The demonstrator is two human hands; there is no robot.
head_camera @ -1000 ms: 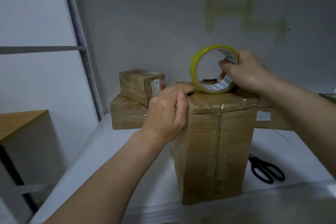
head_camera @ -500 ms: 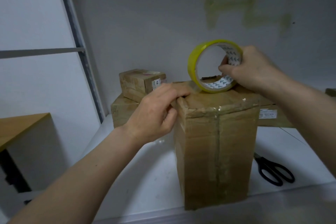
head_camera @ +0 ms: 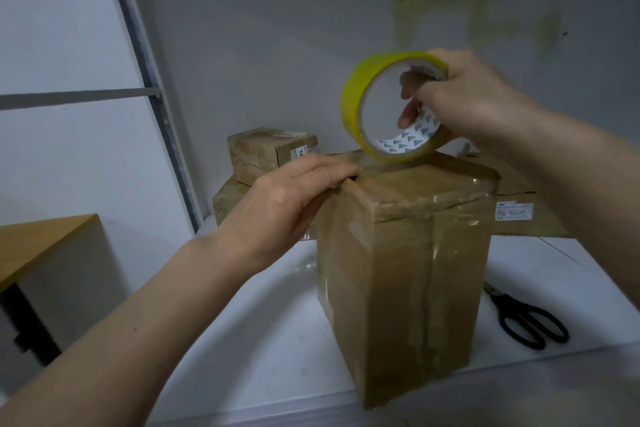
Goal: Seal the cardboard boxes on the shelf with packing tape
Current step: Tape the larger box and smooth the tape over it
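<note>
Yellow tape roll point(head_camera: 356, 107) lifted higher off tall box point(head_camera: 408, 253) on shelf point(head_camera: 277, 340), right hand point(head_camera: 464, 97) gripping its rim, left hand point(head_camera: 294, 198) flattened from a pinch onto the near top corner (strip likely being drawn out).

White shelf point(head_camera: 263, 350). Tall cardboard box point(head_camera: 405, 281) upright at front edge; black scissors point(head_camera: 530, 322) flat near right edge; flat box point(head_camera: 228, 208) along back edge, bearing small box point(head_camera: 270, 152).

Brown cardboard box point(head_camera: 408, 274), creased and matt, with glossy clear tape shining along its seams. The tape roll point(head_camera: 391, 107) gleams yellow plastic around a printed paper core. Smooth white shelf point(head_camera: 270, 340), black-handled scissors point(head_camera: 530, 321).
</note>
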